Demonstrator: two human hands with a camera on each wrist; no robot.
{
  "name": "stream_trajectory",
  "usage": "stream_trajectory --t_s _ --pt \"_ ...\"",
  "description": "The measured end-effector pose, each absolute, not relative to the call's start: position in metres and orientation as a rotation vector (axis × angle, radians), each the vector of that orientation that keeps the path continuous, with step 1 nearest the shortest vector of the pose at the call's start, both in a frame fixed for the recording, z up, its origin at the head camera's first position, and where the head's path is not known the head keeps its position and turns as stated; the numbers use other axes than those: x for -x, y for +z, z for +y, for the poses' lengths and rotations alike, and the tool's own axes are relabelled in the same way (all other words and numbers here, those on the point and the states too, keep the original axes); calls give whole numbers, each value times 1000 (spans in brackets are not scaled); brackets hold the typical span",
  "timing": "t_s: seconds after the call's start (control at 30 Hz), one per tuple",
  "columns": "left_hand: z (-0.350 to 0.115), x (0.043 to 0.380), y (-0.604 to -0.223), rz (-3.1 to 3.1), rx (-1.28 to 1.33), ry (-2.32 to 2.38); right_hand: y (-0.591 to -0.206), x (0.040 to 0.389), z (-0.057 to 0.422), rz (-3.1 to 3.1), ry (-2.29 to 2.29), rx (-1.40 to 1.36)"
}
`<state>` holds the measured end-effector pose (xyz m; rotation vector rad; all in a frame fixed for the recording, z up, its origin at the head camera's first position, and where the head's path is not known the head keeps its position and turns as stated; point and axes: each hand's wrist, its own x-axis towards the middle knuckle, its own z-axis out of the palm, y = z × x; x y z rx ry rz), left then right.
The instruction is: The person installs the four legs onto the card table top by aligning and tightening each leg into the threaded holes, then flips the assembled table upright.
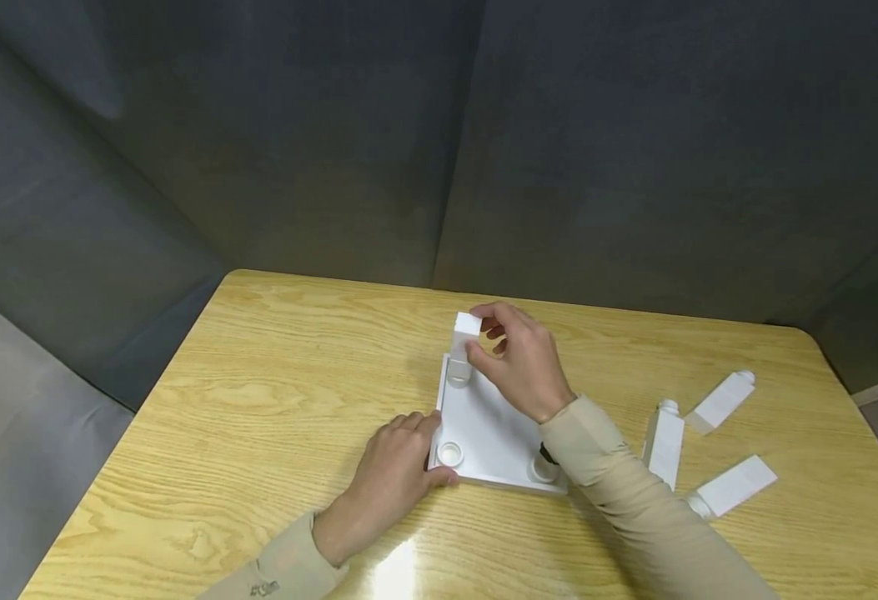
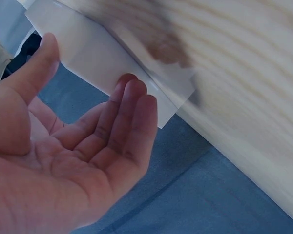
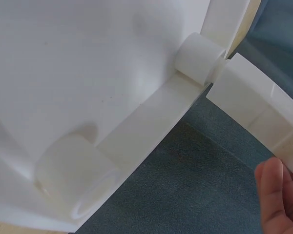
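Observation:
A white square panel (image 1: 494, 437) with a raised rim lies on the table, short round sockets standing in its corners. My left hand (image 1: 393, 458) holds the panel at its near left corner, thumb on the front edge and fingers along the left side. At the far left corner my right hand (image 1: 523, 362) pinches a white square leg (image 1: 465, 346) near its top between thumb and fingers. The leg stands upright, its narrow lower end at a round socket (image 3: 200, 58) in the right wrist view. The near left socket (image 1: 449, 454) holds no leg.
Several loose items lie right of the panel: one white leg (image 1: 664, 442) beside the right forearm, another leg (image 1: 719, 402) farther back and a third leg (image 1: 735, 486) nearer. The right sleeve partly covers the near right socket (image 1: 544, 468). Dark curtains (image 1: 333, 150) hang behind the wooden table (image 1: 273, 375).

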<state>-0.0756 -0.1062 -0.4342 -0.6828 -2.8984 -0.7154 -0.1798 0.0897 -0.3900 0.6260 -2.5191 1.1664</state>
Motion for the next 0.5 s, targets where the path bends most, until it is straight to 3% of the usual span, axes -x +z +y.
stream_trajectory --t_s 0.5 --pt "-106 75 -433 -2895 691 -733 -392 180 89 -2524 1118 -671"
